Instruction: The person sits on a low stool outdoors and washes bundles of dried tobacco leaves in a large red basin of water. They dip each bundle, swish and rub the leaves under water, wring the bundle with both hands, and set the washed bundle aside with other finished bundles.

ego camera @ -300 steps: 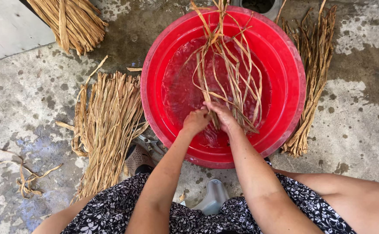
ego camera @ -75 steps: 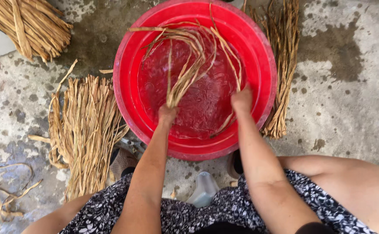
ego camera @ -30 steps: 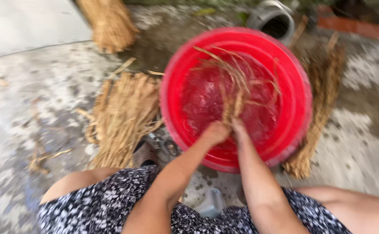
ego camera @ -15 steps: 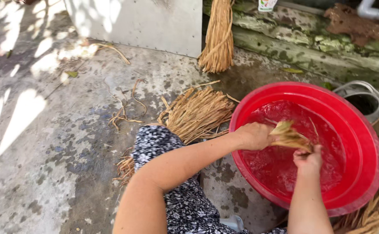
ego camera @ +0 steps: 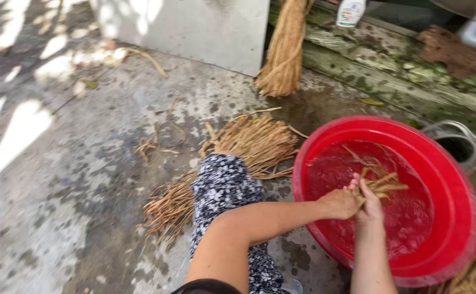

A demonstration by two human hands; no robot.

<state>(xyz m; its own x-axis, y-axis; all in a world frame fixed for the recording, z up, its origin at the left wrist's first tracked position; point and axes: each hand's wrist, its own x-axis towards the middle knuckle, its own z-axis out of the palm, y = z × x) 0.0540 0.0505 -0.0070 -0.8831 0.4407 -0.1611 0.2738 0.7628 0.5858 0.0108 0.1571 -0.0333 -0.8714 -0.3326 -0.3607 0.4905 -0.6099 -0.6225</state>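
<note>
Wet tan straw fibres are gripped by both left hand and right hand over round red plastic basin of water.

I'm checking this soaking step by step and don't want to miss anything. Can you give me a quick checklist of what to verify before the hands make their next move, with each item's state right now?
1. Both hands on the fibres: left hand and right hand together grip the wet strands: ok.
2. Strands over the red basin: ok.
3. Water in the basin: ok.
4. Strands fully soaked: cannot tell.
5. Dry bundle lies on the ground beside the knee: ok.
6. Ground round the basin is wet: not ok for footing.
</note>
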